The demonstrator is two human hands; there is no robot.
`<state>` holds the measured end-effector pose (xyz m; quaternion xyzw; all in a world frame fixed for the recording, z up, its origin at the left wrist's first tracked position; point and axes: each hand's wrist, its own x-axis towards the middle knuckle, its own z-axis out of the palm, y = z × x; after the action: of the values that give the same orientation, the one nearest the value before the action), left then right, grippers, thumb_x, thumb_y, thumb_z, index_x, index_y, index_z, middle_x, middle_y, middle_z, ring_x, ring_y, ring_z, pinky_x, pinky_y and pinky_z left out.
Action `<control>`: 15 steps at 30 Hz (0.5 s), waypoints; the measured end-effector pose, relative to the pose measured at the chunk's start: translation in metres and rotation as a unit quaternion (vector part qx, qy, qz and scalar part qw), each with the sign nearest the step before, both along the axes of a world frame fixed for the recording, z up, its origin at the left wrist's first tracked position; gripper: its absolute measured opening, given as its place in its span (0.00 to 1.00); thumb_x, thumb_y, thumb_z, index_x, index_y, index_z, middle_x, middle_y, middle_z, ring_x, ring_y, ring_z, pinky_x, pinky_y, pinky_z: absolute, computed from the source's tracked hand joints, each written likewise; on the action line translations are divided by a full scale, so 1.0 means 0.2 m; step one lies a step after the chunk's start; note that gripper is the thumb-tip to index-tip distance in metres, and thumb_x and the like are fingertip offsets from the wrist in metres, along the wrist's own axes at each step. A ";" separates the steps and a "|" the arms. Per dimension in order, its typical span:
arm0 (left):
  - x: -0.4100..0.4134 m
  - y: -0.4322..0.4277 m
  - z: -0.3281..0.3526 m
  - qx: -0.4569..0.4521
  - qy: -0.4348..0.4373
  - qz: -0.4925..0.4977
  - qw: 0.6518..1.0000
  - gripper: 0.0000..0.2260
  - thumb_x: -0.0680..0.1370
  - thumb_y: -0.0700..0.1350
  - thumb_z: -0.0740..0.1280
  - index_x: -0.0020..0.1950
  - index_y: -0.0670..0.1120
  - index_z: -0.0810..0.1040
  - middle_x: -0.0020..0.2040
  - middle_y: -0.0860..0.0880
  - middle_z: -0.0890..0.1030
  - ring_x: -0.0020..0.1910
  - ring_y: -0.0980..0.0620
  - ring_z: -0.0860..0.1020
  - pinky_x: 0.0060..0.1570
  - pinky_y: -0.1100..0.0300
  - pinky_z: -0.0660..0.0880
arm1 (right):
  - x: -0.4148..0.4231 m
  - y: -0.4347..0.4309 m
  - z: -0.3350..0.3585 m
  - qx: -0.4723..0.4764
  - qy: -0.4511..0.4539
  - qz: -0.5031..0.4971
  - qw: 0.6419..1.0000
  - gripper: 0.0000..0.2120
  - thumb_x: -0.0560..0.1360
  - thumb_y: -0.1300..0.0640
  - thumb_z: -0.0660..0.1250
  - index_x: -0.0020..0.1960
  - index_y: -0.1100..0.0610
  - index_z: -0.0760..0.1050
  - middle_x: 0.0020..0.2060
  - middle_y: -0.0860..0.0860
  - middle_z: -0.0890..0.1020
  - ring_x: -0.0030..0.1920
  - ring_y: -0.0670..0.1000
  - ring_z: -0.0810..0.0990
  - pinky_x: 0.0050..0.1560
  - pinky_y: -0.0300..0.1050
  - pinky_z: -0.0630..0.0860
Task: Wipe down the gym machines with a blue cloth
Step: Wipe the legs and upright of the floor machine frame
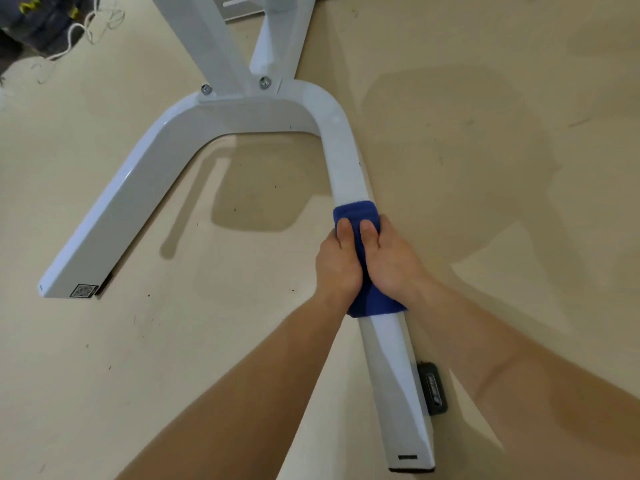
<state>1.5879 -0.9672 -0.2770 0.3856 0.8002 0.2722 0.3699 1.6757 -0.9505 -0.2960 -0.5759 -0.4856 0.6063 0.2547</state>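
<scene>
Well, the blue cloth (356, 211) is folded thick and wrapped over the right leg of the white machine base (242, 114), about halfway along it. The left hand (337, 265) and right hand (394, 261) both grip it, fingers curled round the bar, thumbs side by side on top. The beige floor (467, 168) is speckled with dirt. Two bolts (265, 83) fix the uprights, a code sticker (83, 291) marks the other leg, a black pad (433, 389) sits beside the near end, and a white cord (79, 29) trails far off.

One head-worn camera — looking steeply down, close above the white machine base (242, 116).
</scene>
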 end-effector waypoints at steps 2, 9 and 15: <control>-0.02 0.10 0.00 -0.002 0.004 0.008 1.000 0.25 0.85 0.57 0.49 0.50 0.42 0.79 0.45 0.44 0.83 0.46 0.45 0.81 0.52 0.47 0.77 | -0.03 0.11 -0.01 -0.001 0.000 0.008 1.000 0.19 0.84 0.43 0.49 0.61 0.56 0.70 0.50 0.51 0.80 0.48 0.49 0.79 0.49 0.46 0.73; -0.12 0.49 -0.02 0.036 0.017 0.008 0.999 0.25 0.85 0.56 0.50 0.46 0.41 0.78 0.38 0.46 0.79 0.38 0.47 0.77 0.45 0.49 0.76 | -0.13 0.51 0.00 0.035 -0.039 0.021 0.998 0.22 0.84 0.45 0.50 0.64 0.61 0.69 0.57 0.57 0.79 0.55 0.56 0.78 0.54 0.48 0.70; -0.19 0.83 -0.01 0.035 0.039 0.027 0.998 0.22 0.85 0.56 0.50 0.40 0.45 0.74 0.38 0.47 0.77 0.39 0.46 0.76 0.47 0.50 0.75 | -0.21 0.82 0.05 0.060 -0.086 0.042 0.994 0.24 0.85 0.47 0.47 0.65 0.64 0.70 0.60 0.60 0.78 0.55 0.58 0.77 0.51 0.45 0.66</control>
<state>1.5493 -0.8002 -0.2785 0.3871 0.8138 0.2952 0.3174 1.6330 -0.7867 -0.2868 -0.5885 -0.5650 0.5346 0.2207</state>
